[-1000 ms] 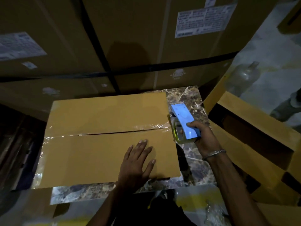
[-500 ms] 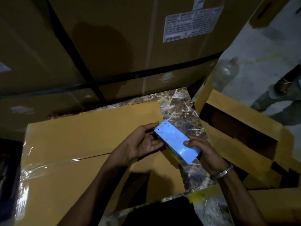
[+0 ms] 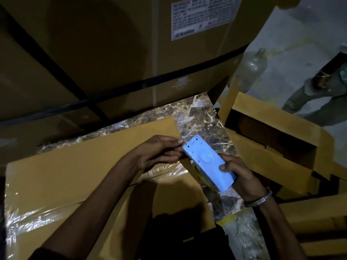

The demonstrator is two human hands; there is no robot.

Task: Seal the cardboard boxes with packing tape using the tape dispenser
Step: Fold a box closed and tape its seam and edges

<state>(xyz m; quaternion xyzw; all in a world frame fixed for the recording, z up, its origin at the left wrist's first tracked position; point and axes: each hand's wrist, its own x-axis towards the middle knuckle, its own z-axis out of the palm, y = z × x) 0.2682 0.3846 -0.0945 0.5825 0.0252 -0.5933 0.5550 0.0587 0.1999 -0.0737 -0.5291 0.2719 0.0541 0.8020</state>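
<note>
The flat cardboard box [image 3: 78,177] takes up most of the marble-patterned worktop [image 3: 204,128], reaching from its left edge almost to its right edge; its centre seam already carries a glossy strip of clear packing tape [image 3: 33,220] that wrinkles and catches the light. Judging by its thin walls, the box should be light and fairly stiff across the flaps but ready to buckle if leaned on near the seam; it is best steadied with a flat palm on a flap, away from the tape. The blue tape dispenser [image 3: 208,164] sits over the right end of the seam, near the worktop's right edge; its smooth plastic body looks rigid and light, a little slick, and is best taken round the rear handle end, clear of the front where the cutter would sit. The right hand [image 3: 242,177] grips that rear end, thumb on the top face, fingers wrapped beneath. The left hand [image 3: 159,152] has its fingertips gathered at the dispenser's front end, seemingly pinching the loose tape end, though the film itself cannot be made out there; such film is thin, sticky and quick to fold on itself, so it wants holding by the very edge and keeping taut.
</note>
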